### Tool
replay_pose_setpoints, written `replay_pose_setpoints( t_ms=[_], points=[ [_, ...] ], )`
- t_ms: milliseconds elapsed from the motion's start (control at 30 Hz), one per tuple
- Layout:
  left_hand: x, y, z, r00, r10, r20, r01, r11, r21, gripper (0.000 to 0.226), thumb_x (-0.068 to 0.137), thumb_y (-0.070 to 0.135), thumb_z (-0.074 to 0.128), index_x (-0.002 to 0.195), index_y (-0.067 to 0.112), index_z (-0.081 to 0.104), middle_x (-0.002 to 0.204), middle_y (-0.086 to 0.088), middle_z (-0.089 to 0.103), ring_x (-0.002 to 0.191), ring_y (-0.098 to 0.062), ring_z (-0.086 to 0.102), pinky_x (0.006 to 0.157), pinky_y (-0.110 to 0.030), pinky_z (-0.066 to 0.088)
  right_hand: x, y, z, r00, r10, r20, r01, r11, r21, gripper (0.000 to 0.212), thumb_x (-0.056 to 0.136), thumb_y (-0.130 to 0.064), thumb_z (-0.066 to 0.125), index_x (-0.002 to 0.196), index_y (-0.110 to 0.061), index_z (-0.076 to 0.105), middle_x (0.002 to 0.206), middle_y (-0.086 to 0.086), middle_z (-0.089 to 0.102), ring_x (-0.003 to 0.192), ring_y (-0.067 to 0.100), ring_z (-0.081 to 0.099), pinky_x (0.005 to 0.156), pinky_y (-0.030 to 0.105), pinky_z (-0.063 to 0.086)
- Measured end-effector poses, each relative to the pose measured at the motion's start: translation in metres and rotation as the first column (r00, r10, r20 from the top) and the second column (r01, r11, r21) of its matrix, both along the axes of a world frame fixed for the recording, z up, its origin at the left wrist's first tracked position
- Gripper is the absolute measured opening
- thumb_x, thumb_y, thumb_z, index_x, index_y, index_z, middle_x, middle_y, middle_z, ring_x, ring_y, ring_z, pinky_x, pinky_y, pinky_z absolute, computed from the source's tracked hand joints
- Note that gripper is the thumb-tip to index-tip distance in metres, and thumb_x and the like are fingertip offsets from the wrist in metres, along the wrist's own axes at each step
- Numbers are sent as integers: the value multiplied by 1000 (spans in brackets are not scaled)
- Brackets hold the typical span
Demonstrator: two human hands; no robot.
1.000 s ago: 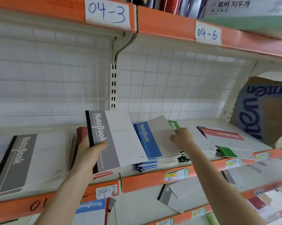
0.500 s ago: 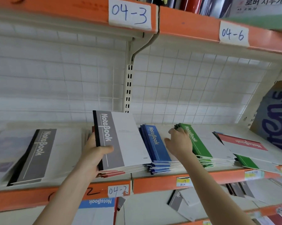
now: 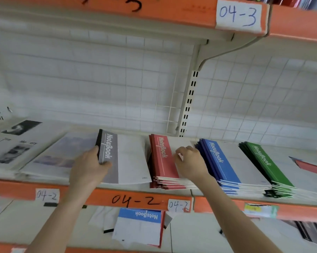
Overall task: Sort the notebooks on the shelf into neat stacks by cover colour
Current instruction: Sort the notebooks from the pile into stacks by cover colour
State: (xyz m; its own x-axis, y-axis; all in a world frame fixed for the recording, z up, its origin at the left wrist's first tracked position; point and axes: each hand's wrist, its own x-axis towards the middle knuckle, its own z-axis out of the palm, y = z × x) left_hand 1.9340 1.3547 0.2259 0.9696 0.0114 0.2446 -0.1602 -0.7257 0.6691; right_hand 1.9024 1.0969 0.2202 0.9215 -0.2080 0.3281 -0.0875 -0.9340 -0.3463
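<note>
Since half a second ago the grey notebook has been shifting leftward off the red stack, which is now lying uncovered, and my right hand has been crossing over from the green stack to the red one. What is worrying me first is the grey notebook. I am holding it only along its dark spine edge, so it is hanging tilted over a pale-covered pile, and a loosening grip could be letting it slide forward over the orange shelf lip or settle on the wrong pile. The red stack is fanning out at its front edges right at that lip, so pushing too hard while squaring it could be sending copies down to the lower shelf, where a blue-banded notebook is already lying. My right wrist is also passing just beside the blue stack and could be nudging it askew. As for contact, my left hand is gripping the grey notebook, with the thumb lying on top of its grey band and the fingers going underneath. My right hand is resting curled on the white part of the red stack's top cover. With the blur I cannot tell whether it is pinching that cover or only pressing down.
</note>
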Motion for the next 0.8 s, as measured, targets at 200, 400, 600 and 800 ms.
replay_pose_setpoints(
  t_ms=[200, 400, 600, 800],
  points=[
    [-20, -13, -18, 936, -90, 340, -96, 865, 493, 41, 59, 12, 82, 95, -1, 68, 99, -19, 66, 92, -40, 61, 67, -48, 52, -3, 16, -6, 999, -14, 45, 14, 1000, -5, 32, 97, -27, 45, 112, -6, 63, 107, 12, 61, 103, 30, 53, 83, 33, 45],
    [-48, -39, -66, 870, -319, 377, 69, 834, 547, 41, 76, 39, 55, 109, 15, 60, 111, -16, 62, 106, -36, 52, 86, -57, 43, -11, 25, -12, 985, -51, 166, 49, 999, 15, 26, 94, -22, 51, 104, -3, 67, 101, 13, 65, 96, 31, 56, 77, 35, 47],
    [-18, -25, -76, 830, -366, 420, 89, 831, 549, 42, 81, 39, 40, 116, 18, 50, 114, -12, 59, 107, -32, 47, 90, -52, 33, -24, 26, -15, 976, -38, 216, 32, 999, 31, 24, 92, -16, 53, 100, 0, 68, 100, 16, 67, 95, 35, 57, 79, 38, 46],
    [-2, -17, -72, 814, -432, 389, 164, 813, 559, 41, 83, 38, 38, 115, 17, 49, 114, -12, 62, 108, -30, 47, 91, -53, 33, -35, 15, -14, 986, -85, 144, 103, 988, -119, 54, 87, -37, 30, 106, -2, 67, 102, 15, 68, 92, 38, 59, 75, 46, 49]
  ],
)
